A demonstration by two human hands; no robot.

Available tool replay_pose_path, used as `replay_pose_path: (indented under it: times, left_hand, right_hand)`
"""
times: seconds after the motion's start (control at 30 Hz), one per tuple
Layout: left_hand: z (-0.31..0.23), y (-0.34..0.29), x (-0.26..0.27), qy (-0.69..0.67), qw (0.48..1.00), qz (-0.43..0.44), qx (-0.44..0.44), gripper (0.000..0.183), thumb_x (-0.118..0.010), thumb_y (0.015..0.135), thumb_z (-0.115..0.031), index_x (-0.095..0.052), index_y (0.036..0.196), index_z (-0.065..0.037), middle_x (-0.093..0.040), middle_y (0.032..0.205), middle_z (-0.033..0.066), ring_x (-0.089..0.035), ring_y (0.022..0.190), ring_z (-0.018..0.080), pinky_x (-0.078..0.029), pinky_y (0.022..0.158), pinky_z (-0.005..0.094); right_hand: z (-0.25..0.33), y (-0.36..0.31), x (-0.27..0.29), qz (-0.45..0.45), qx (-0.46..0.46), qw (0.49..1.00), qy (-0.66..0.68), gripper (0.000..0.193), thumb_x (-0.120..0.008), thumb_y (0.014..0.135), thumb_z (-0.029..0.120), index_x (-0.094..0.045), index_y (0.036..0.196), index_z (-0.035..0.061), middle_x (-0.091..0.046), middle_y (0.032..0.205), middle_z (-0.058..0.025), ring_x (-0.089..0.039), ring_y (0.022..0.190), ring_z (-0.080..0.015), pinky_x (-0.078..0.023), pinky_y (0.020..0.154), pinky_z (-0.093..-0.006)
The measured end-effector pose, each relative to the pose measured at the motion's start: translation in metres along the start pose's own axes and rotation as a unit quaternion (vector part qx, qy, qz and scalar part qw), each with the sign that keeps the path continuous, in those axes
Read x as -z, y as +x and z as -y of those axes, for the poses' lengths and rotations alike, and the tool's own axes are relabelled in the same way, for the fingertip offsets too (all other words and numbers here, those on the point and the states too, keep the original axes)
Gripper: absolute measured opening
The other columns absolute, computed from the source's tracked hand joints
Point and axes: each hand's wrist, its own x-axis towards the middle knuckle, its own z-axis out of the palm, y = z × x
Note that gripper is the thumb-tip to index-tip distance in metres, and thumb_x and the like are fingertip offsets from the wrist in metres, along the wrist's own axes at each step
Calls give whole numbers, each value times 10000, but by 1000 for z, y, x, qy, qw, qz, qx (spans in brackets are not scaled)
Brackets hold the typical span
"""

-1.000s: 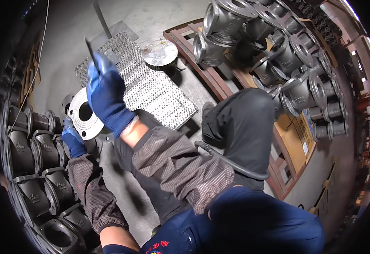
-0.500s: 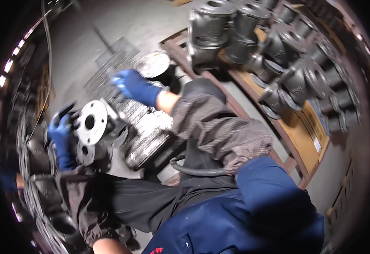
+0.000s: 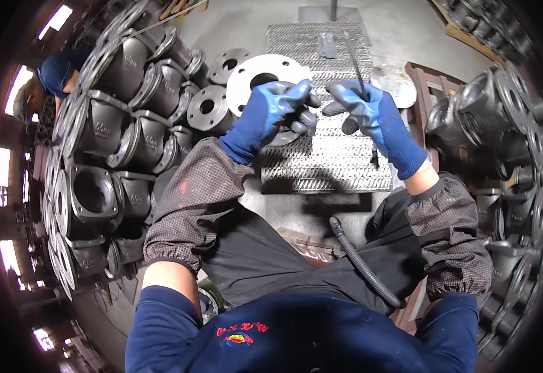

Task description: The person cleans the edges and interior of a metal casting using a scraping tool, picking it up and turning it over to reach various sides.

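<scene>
Reaching forward over a ridged, silvery work surface [image 3: 321, 174], a person's two blue-gloved hands meet almost fingertip to fingertip near the centre of the view. The left hand [image 3: 273, 112] is bent at the knuckles, its dark fingertips curled inward toward the right; whether they pinch anything cannot be told. Behind it stands a pale round flange [image 3: 264, 64] with a large central opening and small bolt holes, at the left edge of the work surface, partly covered by the glove; whether the glove touches it is unclear. The right hand [image 3: 374, 112] has its thumb and fingers closed around a thin dark rod [image 3: 353, 56], which slants upward and slightly left beyond the knuckles. Farther back on the work surface lies a small greyish block [image 3: 327, 46]. Just left of the pale flange are two darker grey flanges [image 3: 207, 107], one behind the other. Many dark metal castings [image 3: 100, 121] are stacked along the left, and more castings [image 3: 489, 102] crowd the right side. A pale, stained round plate [image 3: 399, 87] sits just beyond the right glove. Below, a black ribbed hose [image 3: 363, 267] crosses the person's dark trousers [image 3: 246, 248]. At far left, a co-worker in blue [image 3: 57, 71] bends forward.
</scene>
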Motion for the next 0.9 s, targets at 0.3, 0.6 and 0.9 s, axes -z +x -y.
replay_pose_path:
  times: [0.3,0.6,0.9]
  left_hand:
    - [-19,14,75,393,861,-199,-256,273,-633,833,-202,-620,1024,-8,-654,903,78,-617,802,138,-512,696,268]
    - [15,85,154,228,943,-243,10,596,-543,837,-493,-586,1024,71,-642,909,166,-642,746,196,-525,688,280]
    - [-2,47,87,303,925,-170,-157,442,-594,841,-388,-605,792,52,-591,617,55,-561,533,107,-452,483,238]
  right_hand:
    - [-10,19,27,-14,-120,990,-79,393,-486,895,385,-614,982,24,-652,724,-94,-502,488,-66,-398,470,-170]
    - [-19,21,39,-44,-134,985,-97,438,-414,925,419,-601,1010,32,-665,777,-59,-559,563,-54,-345,473,-160]
    - [-57,31,38,-117,-179,975,-56,341,-470,909,315,-604,1012,19,-635,784,-74,-582,598,-99,-401,506,-187]
